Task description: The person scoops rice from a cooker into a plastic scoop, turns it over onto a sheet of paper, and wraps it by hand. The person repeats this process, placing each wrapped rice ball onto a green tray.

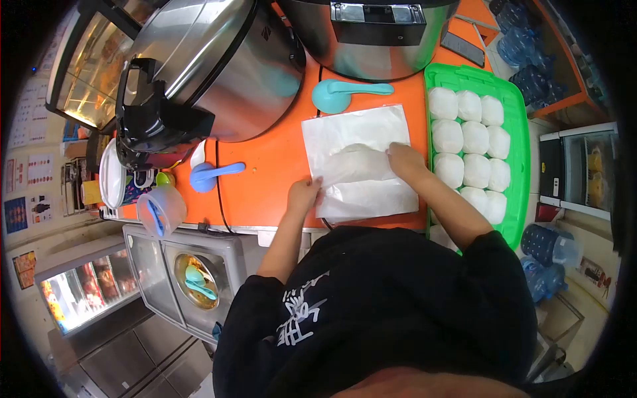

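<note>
A sheet of white wrapping paper (pixel 361 199) lies on the orange counter in front of me, its middle folded over a rounded lump (pixel 358 161) whose contents are covered. My left hand (pixel 304 196) is closed, pinching the sheet's left edge. At the other end of the fold, my right hand (pixel 406 161) grips the paper, fingers curled and partly hidden. Just right of it, a green tray (pixel 519 142) holds several rounded white paper-wrapped bundles (pixel 476 138). Beyond the sheet rests a turquoise rice scoop (pixel 334 97).
Two large steel cookers (pixel 219 73) (pixel 371 46) stand at the back of the orange counter (pixel 252 196). A blue scoop (pixel 204 176) and a clear plastic tub (pixel 162 211) sit to the left. Below, a metal bowl (pixel 178 272) contains food and a turquoise scoop. A phone (pixel 462 49) lies back right.
</note>
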The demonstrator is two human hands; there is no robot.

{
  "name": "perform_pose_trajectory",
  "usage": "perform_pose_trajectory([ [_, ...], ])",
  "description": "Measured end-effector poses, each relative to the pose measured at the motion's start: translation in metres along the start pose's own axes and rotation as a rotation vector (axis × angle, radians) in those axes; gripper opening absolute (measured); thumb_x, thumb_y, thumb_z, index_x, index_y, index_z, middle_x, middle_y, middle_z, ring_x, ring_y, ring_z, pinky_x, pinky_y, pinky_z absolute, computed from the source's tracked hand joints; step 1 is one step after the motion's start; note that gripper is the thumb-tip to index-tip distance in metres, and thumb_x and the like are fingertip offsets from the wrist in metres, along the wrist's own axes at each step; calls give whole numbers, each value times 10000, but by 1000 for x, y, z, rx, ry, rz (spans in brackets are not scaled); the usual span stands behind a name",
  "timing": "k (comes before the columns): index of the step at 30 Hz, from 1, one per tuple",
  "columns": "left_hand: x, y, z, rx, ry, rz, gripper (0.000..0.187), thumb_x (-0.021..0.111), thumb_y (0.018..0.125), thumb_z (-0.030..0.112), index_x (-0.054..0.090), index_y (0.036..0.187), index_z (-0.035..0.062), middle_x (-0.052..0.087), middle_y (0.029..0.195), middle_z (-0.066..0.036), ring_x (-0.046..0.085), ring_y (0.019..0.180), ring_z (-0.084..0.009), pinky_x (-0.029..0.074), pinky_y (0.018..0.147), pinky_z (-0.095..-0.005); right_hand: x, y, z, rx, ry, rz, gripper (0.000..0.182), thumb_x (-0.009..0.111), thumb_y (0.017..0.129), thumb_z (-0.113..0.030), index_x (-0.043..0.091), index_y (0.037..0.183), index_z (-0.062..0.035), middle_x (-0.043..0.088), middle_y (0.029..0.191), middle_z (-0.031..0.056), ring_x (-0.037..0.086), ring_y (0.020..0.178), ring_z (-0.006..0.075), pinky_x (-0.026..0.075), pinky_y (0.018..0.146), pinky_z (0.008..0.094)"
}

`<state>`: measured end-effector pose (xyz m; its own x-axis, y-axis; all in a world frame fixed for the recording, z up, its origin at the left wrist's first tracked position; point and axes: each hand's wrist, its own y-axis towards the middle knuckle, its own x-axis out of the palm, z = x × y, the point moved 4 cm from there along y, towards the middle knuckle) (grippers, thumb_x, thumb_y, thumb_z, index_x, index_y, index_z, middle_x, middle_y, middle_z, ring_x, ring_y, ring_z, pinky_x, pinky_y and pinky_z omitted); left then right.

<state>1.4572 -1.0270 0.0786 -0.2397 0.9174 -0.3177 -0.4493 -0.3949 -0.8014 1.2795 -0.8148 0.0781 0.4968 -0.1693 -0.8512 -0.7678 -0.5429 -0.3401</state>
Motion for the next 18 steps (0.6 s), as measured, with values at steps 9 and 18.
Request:
perform_pose_trajectory([
  [9,-6,33,60,550,268,193,344,614,734,307,597,829,-23,622,722,-155,586,617,-268,452,582,-343,-45,27,-46,-335,-123,51,330,592,735,-135,511,1041,-42,554,1033,153,543,945,323,443,780,422],
  [18,21,-36,62,1160,443,362,266,545,742,105,563,996,29,584,966,-159,534,933,-331,402,793,-437,-36,89,-72,-675,-114,-599,250,638,713,-125,592,944,-40,606,851,143,564,772,294,430,686,381],
])
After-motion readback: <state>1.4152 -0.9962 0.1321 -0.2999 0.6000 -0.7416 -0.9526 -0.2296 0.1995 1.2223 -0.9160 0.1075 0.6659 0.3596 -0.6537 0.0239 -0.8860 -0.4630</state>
